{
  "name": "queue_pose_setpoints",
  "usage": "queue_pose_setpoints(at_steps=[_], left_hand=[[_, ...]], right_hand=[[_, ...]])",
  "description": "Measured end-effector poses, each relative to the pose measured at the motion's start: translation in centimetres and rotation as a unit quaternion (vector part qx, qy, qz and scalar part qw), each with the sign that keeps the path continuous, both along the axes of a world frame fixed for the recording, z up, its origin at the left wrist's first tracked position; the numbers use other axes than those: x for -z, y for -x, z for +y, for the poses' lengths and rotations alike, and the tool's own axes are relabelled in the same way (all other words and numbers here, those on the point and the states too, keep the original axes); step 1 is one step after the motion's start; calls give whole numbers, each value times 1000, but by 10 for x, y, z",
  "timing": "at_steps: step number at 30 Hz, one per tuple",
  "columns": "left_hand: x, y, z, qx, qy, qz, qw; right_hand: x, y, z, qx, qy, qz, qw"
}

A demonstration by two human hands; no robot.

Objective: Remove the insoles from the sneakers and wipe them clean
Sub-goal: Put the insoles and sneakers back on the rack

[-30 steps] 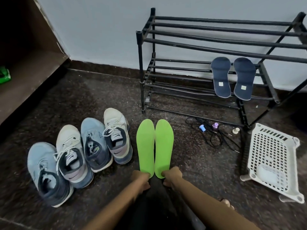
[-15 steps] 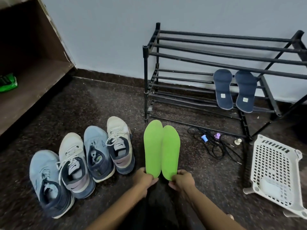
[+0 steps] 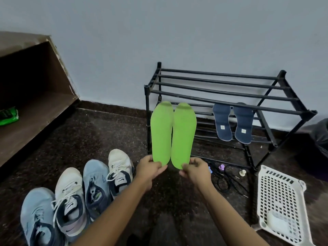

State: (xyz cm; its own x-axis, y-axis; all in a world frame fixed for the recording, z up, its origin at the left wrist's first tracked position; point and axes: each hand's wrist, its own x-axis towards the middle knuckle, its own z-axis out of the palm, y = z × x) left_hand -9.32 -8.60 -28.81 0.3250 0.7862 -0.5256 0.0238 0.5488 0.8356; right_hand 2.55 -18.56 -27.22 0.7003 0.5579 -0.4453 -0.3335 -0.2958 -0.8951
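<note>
I log: fingers of left hand and right hand pinch green insoles by their heels, upright, likely bound for the shoe rack.

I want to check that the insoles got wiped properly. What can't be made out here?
All head view.
- left green insole, right green insole: far faces turned away; heel ends covered by left hand, right hand.
- right navy insole: toe crossed by a rack bar.
- leftmost blue sneaker: heel cut off by bottom edge.
- green packet: cut by left edge, print blurred.
</note>
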Motion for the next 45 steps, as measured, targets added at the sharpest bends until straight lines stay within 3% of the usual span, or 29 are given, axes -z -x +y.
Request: queue_pose_setpoints(at_steps=[6,16,20,23,34,37,41,45], left_hand=[[-25,-54,52,-2,-20,-9,1000],[-13,-124,124,-52,-12,68,996],[-5,-128,132,-26,-33,91,995],[-2,-129,134,-58,-37,112,991],[17,-104,119,-79,-28,133,988],[15,-73,111,-85,-16,130,988],[10,-22,106,-92,-28,148,984],[0,29,102,-64,-111,229,965]], right_hand=[[-14,-38,54,38,-14,-16,999],[6,-97,125,97,38,-5,995],[17,-101,136,108,38,21,993],[23,-100,139,116,44,30,992],[34,-85,128,93,92,-2,991],[20,-63,127,39,139,-6,990],[-18,-28,133,-162,194,0,968],[-54,8,145,-344,202,-156,904]])
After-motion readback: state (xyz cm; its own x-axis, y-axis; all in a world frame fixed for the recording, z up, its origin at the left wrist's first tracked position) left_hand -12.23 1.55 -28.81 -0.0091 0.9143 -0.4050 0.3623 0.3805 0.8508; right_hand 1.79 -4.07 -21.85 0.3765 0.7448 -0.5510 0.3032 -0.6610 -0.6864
